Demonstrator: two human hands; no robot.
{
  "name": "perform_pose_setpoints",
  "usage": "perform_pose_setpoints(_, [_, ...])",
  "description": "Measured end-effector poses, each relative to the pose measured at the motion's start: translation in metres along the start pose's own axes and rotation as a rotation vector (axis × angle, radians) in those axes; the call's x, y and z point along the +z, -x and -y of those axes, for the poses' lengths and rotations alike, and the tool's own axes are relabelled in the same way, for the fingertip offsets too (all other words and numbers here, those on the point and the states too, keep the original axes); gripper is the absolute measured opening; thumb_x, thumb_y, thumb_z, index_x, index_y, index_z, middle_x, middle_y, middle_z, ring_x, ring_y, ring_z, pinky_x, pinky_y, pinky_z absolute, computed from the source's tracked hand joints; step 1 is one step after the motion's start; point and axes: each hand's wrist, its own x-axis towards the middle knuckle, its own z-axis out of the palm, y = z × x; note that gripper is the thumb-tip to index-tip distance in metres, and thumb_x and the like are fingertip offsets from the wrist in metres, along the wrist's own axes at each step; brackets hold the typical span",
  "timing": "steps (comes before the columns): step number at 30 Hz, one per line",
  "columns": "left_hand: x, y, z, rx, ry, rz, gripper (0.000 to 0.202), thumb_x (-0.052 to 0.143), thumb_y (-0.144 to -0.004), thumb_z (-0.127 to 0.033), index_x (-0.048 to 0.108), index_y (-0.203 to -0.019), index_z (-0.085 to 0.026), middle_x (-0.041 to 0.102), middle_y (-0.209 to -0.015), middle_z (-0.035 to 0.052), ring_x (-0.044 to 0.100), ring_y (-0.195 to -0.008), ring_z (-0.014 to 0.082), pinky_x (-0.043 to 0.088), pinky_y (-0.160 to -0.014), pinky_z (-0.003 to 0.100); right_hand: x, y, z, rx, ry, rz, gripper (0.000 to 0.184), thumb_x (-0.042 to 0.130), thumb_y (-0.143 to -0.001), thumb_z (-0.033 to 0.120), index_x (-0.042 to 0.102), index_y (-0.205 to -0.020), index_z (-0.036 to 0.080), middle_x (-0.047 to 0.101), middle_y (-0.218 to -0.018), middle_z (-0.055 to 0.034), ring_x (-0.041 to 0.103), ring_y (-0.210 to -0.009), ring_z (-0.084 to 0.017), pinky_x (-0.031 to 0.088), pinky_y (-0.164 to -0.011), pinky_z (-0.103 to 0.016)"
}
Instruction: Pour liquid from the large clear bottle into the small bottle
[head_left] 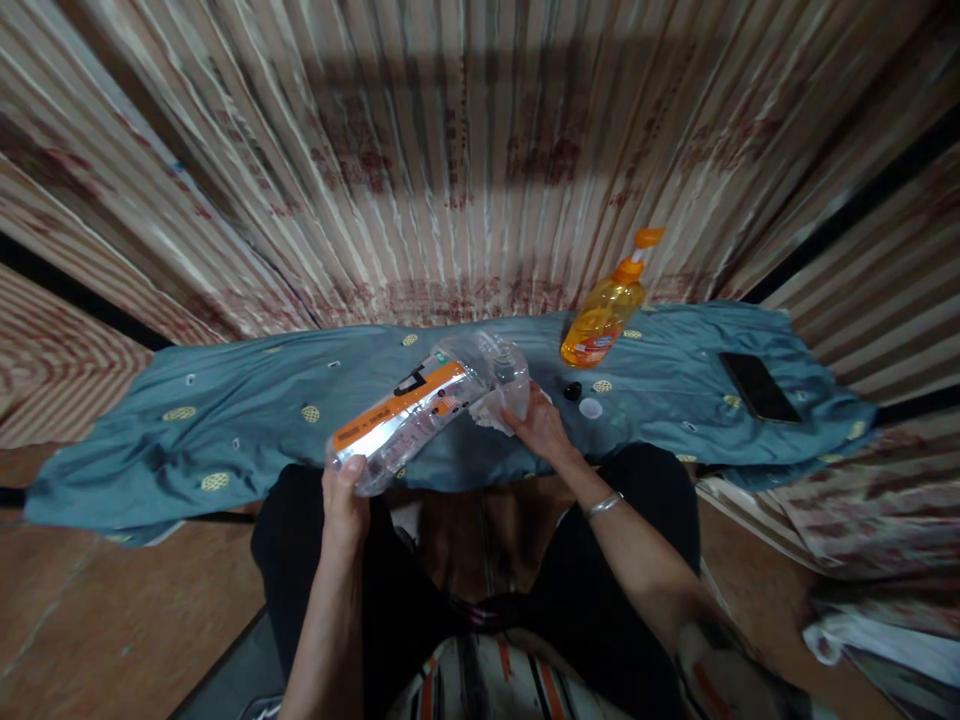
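A clear plastic bottle with an orange and white label lies tilted across the front of me, its narrower end up and to the right. My left hand is closed around its lower left end, thumb on top. My right hand is closed on a crumpled white tissue close against the bottle's right end. Some of the right fingers are hidden behind the tissue and bottle. Just right of that hand, a small black cap and a whitish round lid lie on the cloth.
A teal cloth with yellow pineapple prints covers the narrow table. An orange pump bottle of yellow liquid stands at the back right. A dark phone lies farther right. Striped curtains hang behind and at both sides.
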Motion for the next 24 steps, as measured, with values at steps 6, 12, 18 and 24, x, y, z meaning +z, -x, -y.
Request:
perform_pose_setpoints(6, [0.002, 0.009, 0.002, -0.038, 0.021, -0.049, 0.070, 0.087, -0.073, -0.070, 0.081, -0.121, -0.019, 0.085, -0.117, 0.0095, 0.078, -0.124, 0.0349, 0.060, -0.114, 0.042, -0.002, 0.000, 0.007, 0.034, 0.009, 0.026, 0.072, 0.080, -0.092, 0.042, 0.056, -0.152, 0.011, 0.080, -0.133, -0.0234, 0.078, -0.127, -0.038, 0.063, -0.108, -0.049])
perform_pose_setpoints(12, [-0.005, 0.012, 0.003, -0.013, 0.022, -0.005, 0.078, 0.087, -0.079, -0.069, 0.073, -0.137, -0.020, 0.081, -0.123, 0.0121, 0.080, -0.111, 0.0328, 0.067, -0.099, 0.041, -0.004, 0.000, 0.008, 0.039, -0.009, 0.040, 0.071, 0.079, -0.092, 0.043, 0.057, -0.151, 0.010, 0.081, -0.132, -0.0227, 0.078, -0.126, -0.038, 0.063, -0.109, -0.049])
perform_pose_setpoints(18, [-0.012, 0.015, -0.001, -0.018, 0.009, 0.034, 0.092, 0.097, -0.066, -0.063, 0.067, -0.144, -0.024, 0.079, -0.122, 0.0094, 0.078, -0.092, 0.0264, 0.067, -0.076, 0.034, -0.001, 0.001, 0.002, 0.015, -0.025, 0.019, 0.070, 0.077, -0.092, 0.044, 0.058, -0.150, 0.010, 0.081, -0.132, -0.0226, 0.079, -0.124, -0.038, 0.063, -0.108, -0.050])
perform_pose_setpoints(24, [-0.007, 0.023, -0.008, 0.038, -0.047, 0.032, 0.114, 0.109, -0.047, -0.054, 0.062, -0.146, -0.026, 0.078, -0.126, 0.0092, 0.080, -0.113, 0.0311, 0.068, -0.093, 0.037, 0.001, 0.002, -0.001, -0.003, -0.078, -0.003, 0.062, 0.076, -0.091, 0.046, 0.062, -0.143, 0.014, 0.082, -0.128, -0.0181, 0.079, -0.120, -0.036, 0.063, -0.106, -0.049])
